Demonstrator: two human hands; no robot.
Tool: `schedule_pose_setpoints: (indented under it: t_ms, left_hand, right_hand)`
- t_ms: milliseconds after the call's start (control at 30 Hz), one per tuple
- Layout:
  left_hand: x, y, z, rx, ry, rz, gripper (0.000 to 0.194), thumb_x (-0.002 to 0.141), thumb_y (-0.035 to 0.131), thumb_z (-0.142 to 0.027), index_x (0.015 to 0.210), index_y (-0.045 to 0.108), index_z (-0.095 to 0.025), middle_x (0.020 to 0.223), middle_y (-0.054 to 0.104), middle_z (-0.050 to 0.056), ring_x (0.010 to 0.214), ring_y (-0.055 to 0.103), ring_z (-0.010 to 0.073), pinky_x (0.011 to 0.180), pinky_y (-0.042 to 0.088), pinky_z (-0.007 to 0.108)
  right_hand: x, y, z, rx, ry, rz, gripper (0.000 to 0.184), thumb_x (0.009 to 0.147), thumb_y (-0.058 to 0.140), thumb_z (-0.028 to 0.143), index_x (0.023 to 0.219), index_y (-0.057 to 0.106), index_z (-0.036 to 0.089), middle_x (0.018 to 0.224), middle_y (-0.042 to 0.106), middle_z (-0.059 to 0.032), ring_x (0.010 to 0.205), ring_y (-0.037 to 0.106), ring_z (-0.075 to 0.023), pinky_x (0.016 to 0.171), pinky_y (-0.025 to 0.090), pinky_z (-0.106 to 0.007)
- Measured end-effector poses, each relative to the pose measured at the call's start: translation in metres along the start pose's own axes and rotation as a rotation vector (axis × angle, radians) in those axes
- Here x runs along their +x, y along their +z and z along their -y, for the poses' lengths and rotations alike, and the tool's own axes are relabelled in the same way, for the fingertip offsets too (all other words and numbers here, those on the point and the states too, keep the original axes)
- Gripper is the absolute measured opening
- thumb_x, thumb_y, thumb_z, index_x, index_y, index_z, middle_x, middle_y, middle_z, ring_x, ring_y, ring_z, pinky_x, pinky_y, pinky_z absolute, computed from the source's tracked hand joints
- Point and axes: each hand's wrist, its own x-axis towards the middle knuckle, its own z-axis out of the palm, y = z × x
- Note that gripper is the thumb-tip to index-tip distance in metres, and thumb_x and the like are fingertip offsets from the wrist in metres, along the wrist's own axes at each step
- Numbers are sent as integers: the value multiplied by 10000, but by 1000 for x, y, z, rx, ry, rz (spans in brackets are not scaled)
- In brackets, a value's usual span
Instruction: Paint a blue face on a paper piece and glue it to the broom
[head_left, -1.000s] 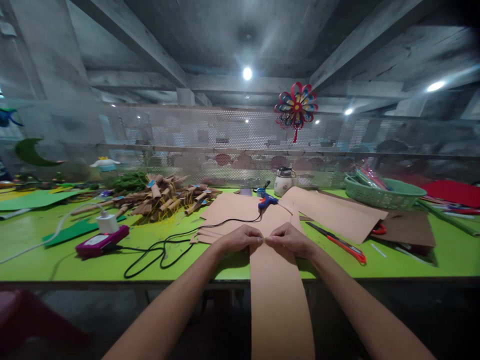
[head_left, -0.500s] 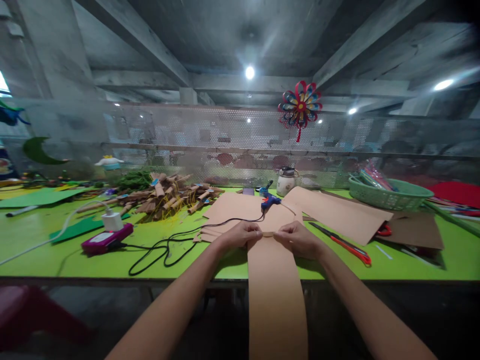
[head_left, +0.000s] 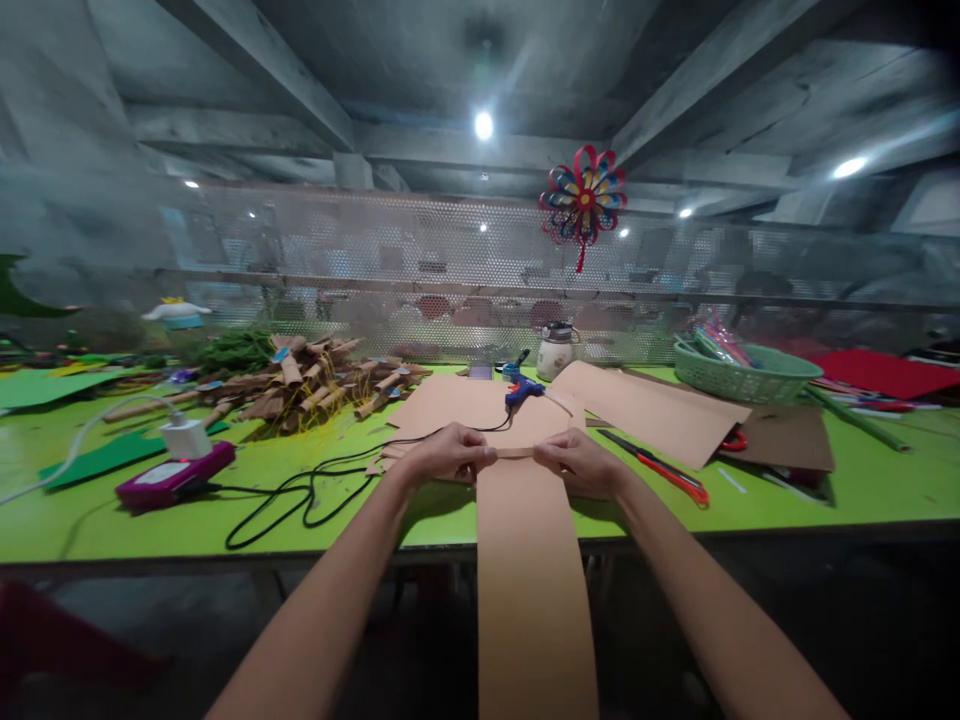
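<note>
A long strip of brown kraft paper [head_left: 529,560] hangs over the table's front edge toward me. Its far end is folded or rolled into a narrow band. My left hand [head_left: 454,455] pinches the left end of that band, fingers closed. At the right end, my right hand [head_left: 581,460] pinches the same band between thumb and fingers. Just beyond the hands, a blue glue gun [head_left: 523,390] rests on a stack of kraft paper sheets [head_left: 450,400]. To the right of my right hand lies a utility knife [head_left: 667,475] with an orange-red handle.
A purple power strip [head_left: 176,475] with a white plug and black cable lies left. Behind it is a pile of rolled paper tubes [head_left: 307,385]. A jar [head_left: 556,352] stands at the back, and a green basket [head_left: 746,375] and more kraft sheets [head_left: 660,415] lie right.
My hands have moved slightly apart along the folded band, still pinching it. More of the band shows between them. The whole view has shifted, with things appearing further left.
</note>
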Motion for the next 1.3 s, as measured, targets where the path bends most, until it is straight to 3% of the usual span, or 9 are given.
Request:
schedule_pose_setpoints:
  t_ms: [167,367,567,700,833,967,1100,1300]
  left_hand:
    - [-5,-4,1,-6,5,0,315,954,592,-388,1157,607,-147,1089,648,70,890,652,179,763,573,363]
    - [-8,-6,1,-48,11,25,316,953,595,-379,1168,603,-149,1107,644,74,908,651,183,776,572,372]
    - [-12,-9,1,-125,39,61,328,952,595,-380,1187,598,-153,1145,637,82,951,647,197,814,566,397]
    - [-13,-8,0,-184,68,84,333,955,588,-391,1187,597,-153,1137,638,82,940,648,194,805,566,392]
    - [-11,-2,0,-225,96,125,326,956,587,-391,1176,600,-151,1116,642,77,918,650,187,788,568,380]
    - [-5,13,-3,-255,115,164,313,952,596,-379,1163,606,-149,1112,644,75,920,650,187,792,568,382]
    - [-5,30,-13,-292,148,176,307,949,602,-371,1160,610,-148,1114,647,76,928,652,190,803,568,388]
    - [-19,27,-26,-345,209,-9,321,943,609,-374,1171,609,-149,1142,642,78,959,648,204,825,562,403]
  right_hand:
    - [-2,-4,2,27,38,-13,446,702,802,512,625,516,178,563,479,50,519,444,-92,516,379,-234]
    - [0,-8,-5,76,43,-47,407,696,820,485,679,555,177,533,504,53,446,440,-94,464,385,-244]
    - [2,-13,1,89,-91,-82,426,720,803,500,611,584,152,571,541,21,527,490,-102,573,449,-260]
    - [6,-18,3,103,-198,-124,416,764,752,542,875,725,142,721,671,-35,656,600,-136,670,483,-268]
    - [4,-4,5,60,-197,-22,539,685,851,379,1170,708,192,938,738,-69,790,672,-178,729,519,-298]
    - [1,16,16,-27,-231,103,375,657,868,357,969,789,166,893,722,-74,797,659,-192,709,524,-299]
    - [1,27,34,-113,-339,120,259,671,864,385,819,799,182,876,635,-50,802,618,-171,729,514,-293]
    - [2,36,62,-259,-374,53,287,766,776,446,751,748,161,807,635,-55,775,574,-175,711,468,-298]
